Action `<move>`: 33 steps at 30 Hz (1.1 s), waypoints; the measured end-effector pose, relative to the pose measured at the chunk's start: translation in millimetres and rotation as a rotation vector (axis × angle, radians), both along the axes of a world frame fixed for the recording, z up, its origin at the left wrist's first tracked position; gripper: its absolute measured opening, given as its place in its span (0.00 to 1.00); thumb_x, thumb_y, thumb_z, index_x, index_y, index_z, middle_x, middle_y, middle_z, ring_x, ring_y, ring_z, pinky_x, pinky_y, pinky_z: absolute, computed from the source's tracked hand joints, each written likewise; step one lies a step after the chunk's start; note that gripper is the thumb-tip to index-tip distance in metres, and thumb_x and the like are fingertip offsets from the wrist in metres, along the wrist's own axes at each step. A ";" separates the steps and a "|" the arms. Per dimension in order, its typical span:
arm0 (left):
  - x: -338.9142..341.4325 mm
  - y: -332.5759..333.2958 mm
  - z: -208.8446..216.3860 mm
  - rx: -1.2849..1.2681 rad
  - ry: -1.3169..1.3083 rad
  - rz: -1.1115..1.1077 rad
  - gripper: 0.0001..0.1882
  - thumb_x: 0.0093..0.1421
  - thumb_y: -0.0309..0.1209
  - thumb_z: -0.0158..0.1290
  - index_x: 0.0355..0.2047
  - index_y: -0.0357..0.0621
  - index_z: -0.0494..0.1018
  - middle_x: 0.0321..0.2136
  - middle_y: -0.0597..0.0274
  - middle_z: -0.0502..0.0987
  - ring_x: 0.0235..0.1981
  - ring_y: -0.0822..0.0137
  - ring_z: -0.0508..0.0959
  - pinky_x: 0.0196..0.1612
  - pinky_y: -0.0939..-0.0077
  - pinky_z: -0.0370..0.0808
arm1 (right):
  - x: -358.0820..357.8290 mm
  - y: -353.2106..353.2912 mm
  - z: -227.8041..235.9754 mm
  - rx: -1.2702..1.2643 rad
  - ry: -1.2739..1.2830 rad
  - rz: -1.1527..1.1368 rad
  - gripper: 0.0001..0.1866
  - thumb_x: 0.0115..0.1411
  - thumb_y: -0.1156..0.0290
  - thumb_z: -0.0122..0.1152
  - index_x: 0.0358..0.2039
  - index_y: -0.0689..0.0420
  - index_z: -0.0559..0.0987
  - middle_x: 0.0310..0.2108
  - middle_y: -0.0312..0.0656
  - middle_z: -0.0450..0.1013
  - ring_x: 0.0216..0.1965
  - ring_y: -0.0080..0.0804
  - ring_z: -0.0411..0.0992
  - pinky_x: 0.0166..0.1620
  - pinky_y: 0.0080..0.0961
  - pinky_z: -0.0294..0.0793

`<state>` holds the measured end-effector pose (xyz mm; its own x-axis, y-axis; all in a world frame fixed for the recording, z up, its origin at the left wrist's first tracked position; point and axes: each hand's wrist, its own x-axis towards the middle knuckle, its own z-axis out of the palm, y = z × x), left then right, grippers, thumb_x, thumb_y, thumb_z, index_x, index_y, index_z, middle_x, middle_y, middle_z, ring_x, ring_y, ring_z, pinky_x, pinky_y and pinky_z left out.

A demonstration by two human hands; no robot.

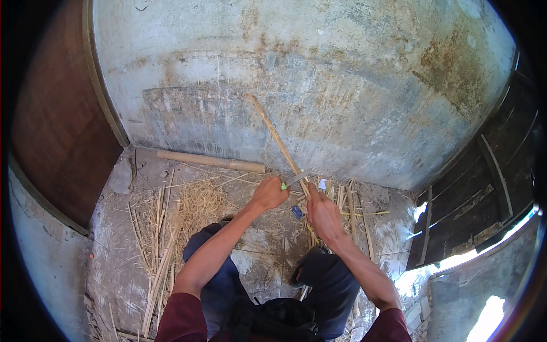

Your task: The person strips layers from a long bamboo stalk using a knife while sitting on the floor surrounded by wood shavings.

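My left hand (270,194) is closed around the green handle of a knife (296,178), and its blade points right, lying across a long bamboo strip (273,134). That strip slants up and away to the left, its far end in front of the stained wall. My right hand (325,218) grips the strip's near part, just below the blade. Whether the blade bites into the bamboo cannot be made out. Under my hands, the strip's lower end is partly hidden by my right hand.
A thick bamboo pole (211,161) lies along the wall's foot. Pale shavings (199,200) and split bamboo strips (162,256) cover the floor at left, with more strips (353,214) at right. A small blue packet (297,212) lies between my feet and the wall (342,102).
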<state>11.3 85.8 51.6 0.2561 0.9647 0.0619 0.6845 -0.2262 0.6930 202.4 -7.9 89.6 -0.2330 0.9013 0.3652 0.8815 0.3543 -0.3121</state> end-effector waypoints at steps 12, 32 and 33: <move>10.4 5.3 -9.1 0.019 0.073 0.031 0.20 0.59 0.40 0.60 0.32 0.29 0.83 0.34 0.29 0.82 0.40 0.34 0.83 0.47 0.45 0.81 | 0.1 -5.9 -6.8 0.021 -0.155 -0.093 0.29 0.66 0.77 0.55 0.68 0.67 0.66 0.37 0.58 0.78 0.32 0.58 0.82 0.33 0.47 0.83; -27.7 38.3 -13.6 0.092 0.071 0.194 0.22 0.61 0.41 0.56 0.32 0.26 0.82 0.34 0.27 0.81 0.38 0.31 0.83 0.45 0.43 0.79 | 1.8 -39.7 -20.7 -0.010 -0.063 -0.054 0.26 0.69 0.74 0.54 0.66 0.65 0.68 0.37 0.60 0.79 0.32 0.60 0.81 0.34 0.49 0.83; -28.0 38.5 -13.4 0.064 0.067 0.192 0.23 0.61 0.41 0.57 0.32 0.26 0.82 0.34 0.26 0.81 0.39 0.31 0.83 0.45 0.43 0.79 | 2.1 -41.1 -18.1 -0.023 -0.066 -0.053 0.26 0.68 0.74 0.55 0.66 0.65 0.68 0.37 0.60 0.79 0.32 0.59 0.81 0.34 0.48 0.83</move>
<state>-16.7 124.3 38.3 0.0735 0.9908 0.1133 0.7631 -0.1290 0.6333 204.5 -49.0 71.5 -0.2076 0.9211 0.3294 0.9177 0.2999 -0.2604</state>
